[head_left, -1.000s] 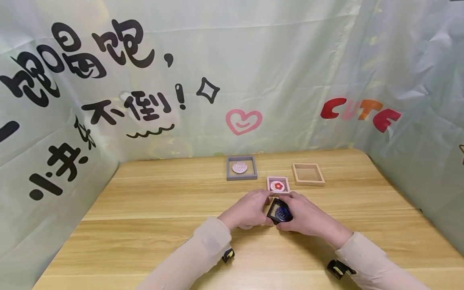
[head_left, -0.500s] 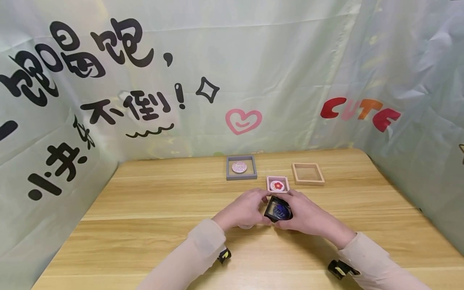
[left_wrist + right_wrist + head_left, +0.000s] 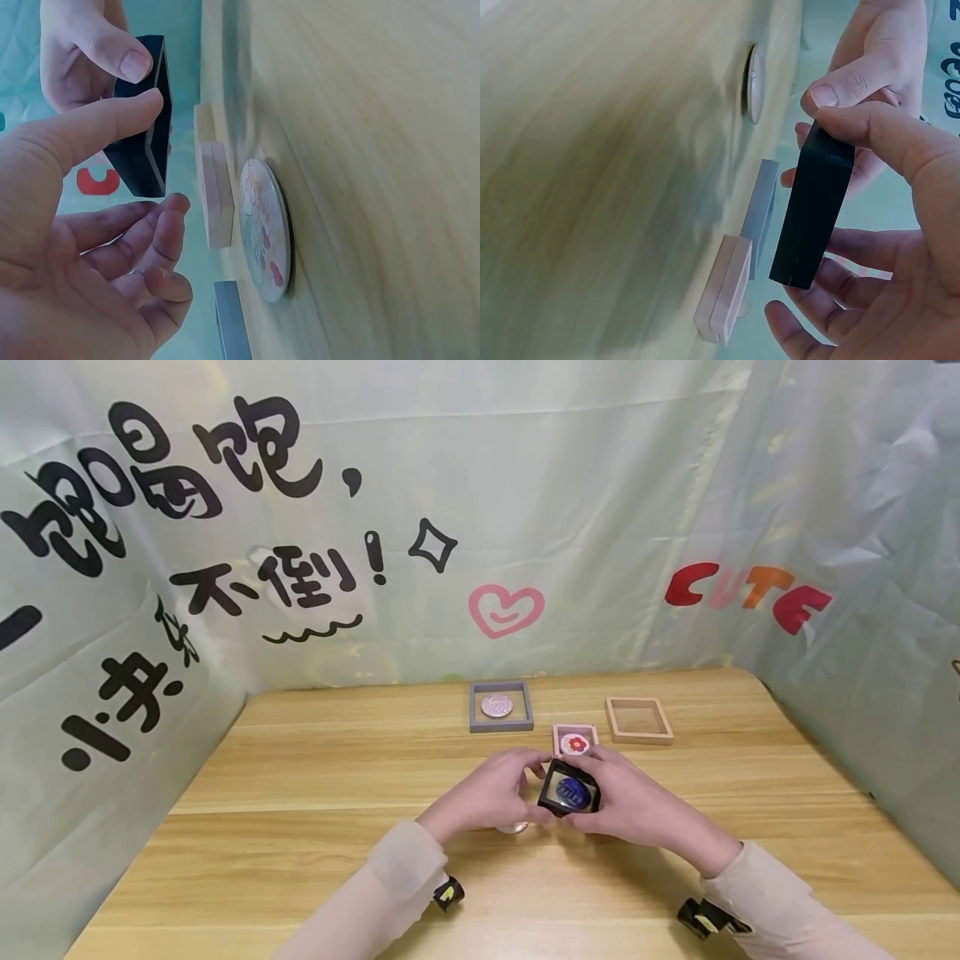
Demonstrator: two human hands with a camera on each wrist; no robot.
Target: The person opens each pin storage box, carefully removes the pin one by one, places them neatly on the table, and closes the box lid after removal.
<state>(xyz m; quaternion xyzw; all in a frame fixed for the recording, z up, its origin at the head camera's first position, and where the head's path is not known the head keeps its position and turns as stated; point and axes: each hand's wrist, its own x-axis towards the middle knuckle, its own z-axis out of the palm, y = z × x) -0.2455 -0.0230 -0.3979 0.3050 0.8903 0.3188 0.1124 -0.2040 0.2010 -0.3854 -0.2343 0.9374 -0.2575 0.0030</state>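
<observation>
A small black display frame (image 3: 545, 793) with a dark blue round badge (image 3: 573, 792) in its clear window is held above the table between both hands. My right hand (image 3: 633, 797) grips its right side, thumb on the near edge and fingers at the far edge. On the left, my left hand (image 3: 491, 789) has its thumb on the frame's edge and curled fingers by the opposite corner; in the left wrist view the black frame (image 3: 142, 161) stands tilted between the hands. Beneath the left hand, a round badge (image 3: 262, 232) with a coloured print lies on the wood.
Just beyond the hands sits a pink frame (image 3: 557, 742) holding a red-flower badge (image 3: 576, 743). Further back are a grey frame (image 3: 474, 725) with a pink badge (image 3: 497, 706) and a tan frame (image 3: 639, 720). A printed cloth (image 3: 585, 527) encloses the wooden table (image 3: 322, 752).
Both hands have raised the black frame slightly and shifted it left, turning it more level. The left forearm has moved left, showing more of the round badge beneath. The other frames have not moved.
</observation>
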